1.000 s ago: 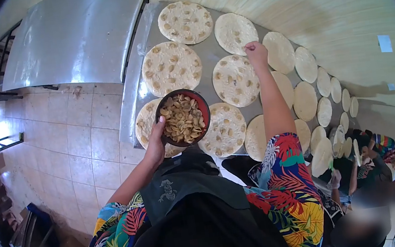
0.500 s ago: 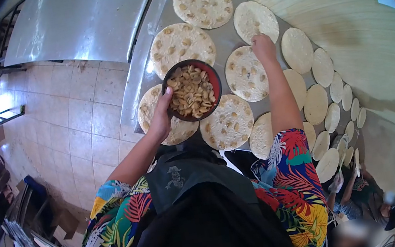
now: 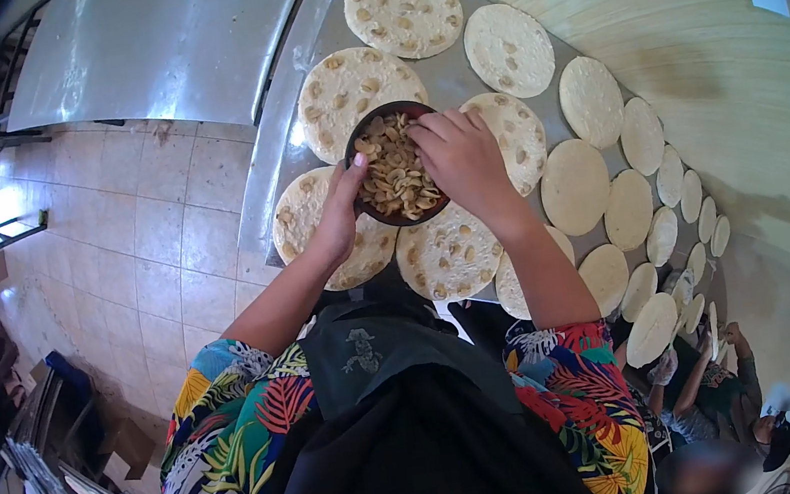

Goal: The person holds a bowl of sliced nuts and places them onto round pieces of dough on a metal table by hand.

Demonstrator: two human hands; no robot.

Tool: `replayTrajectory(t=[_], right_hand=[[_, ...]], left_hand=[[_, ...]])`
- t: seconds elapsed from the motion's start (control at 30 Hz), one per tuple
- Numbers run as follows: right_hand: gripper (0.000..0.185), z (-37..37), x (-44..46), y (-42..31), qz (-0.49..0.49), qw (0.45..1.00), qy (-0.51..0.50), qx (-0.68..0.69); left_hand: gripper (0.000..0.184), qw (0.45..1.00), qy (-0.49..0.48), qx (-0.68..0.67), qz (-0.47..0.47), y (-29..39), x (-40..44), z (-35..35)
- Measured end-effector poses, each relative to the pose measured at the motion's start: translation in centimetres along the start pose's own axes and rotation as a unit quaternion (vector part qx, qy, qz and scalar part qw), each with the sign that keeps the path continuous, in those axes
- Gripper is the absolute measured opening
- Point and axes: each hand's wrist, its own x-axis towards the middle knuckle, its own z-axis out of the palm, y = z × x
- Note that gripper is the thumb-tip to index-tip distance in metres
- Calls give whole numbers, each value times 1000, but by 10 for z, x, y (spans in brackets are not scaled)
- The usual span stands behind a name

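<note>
My left hand (image 3: pixel 340 216) is closed on the near-left rim of a dark round bowl (image 3: pixel 408 220), thumb over the edge. The bowl is full of sliced mushrooms (image 3: pixel 395 171) and hovers above the table. My right hand (image 3: pixel 462 152) reaches into the bowl from the right, its curled fingers in among the slices. Beneath and around the bowl lie round flatbread bases spread with white, dotted with mushroom slices, such as one flatbread base (image 3: pixel 358 90) behind it. A coated base (image 3: pixel 509 49) farther right carries only a few slices, near its middle.
Plainer round bases (image 3: pixel 575 186) run along the metal table (image 3: pixel 452 77) to the right. At the far end, co-workers' gloved hands (image 3: pixel 664 368) are near more bases. A wood-patterned wall (image 3: pixel 666 17) borders the table. Another metal surface (image 3: pixel 155 48) stands at upper left, over tiled floor (image 3: pixel 149 221).
My right hand has come back from the upper-right base into the bowl. That base now shows a few mushroom slices. My left hand has shifted the bowl slightly right and away from me.
</note>
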Motion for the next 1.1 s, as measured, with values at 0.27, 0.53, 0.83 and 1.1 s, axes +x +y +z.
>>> replayTrajectory(t=[0.27, 0.53, 0.83, 1.1], right_hand=[[9, 5, -12, 6, 21, 998, -51, -25], [14, -11, -8, 104, 299, 908, 142, 258], [16, 45, -10, 266, 424, 891, -24, -158], [17, 68, -20, 271, 289, 912, -86, -280]], left_hand=[[67, 1000, 1, 10, -25, -4, 1, 7], [73, 999, -11, -5, -32, -17, 18, 4], [69, 999, -3, 0, -34, -19, 17, 1], [71, 1000, 17, 1, -5, -10, 23, 7]])
